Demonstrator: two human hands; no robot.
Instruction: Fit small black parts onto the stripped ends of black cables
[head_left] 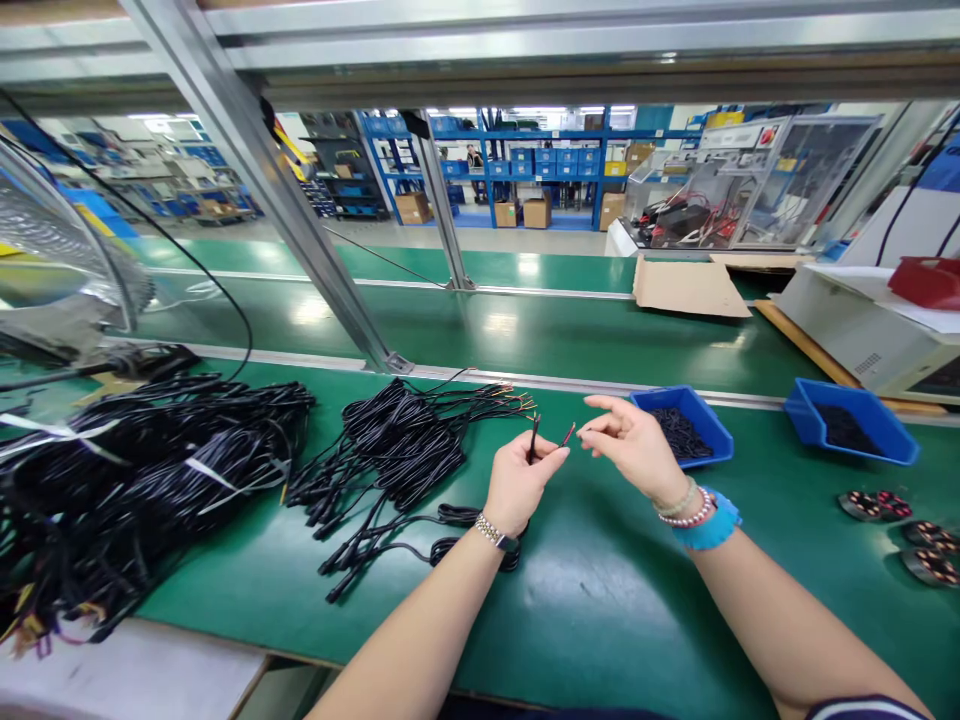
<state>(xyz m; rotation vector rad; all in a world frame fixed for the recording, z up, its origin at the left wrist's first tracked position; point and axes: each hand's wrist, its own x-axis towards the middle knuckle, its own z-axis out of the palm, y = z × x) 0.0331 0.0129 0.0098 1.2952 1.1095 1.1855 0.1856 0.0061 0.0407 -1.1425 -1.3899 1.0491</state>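
My left hand (521,480), with a watch at the wrist, is closed around black cable ends (534,440). A thin red-and-black wire end (568,434) sticks out past its thumb. Just to the right of that wire tip, my right hand (624,445) has its thumb and index finger in a pinch; whatever is between them is too small to make out. Coiled black cable (444,550) lies on the green bench below my left hand. A bundle of black cables (409,440) with bare copper-coloured ends rests to the left.
A larger heap of black cables (150,480), tied with white strips, covers the left side. Two blue bins (709,425) (814,415) hold small black pieces. Several copper-wound round parts (930,567) lie at the right edge. A metal post (300,220) rises behind the cables.
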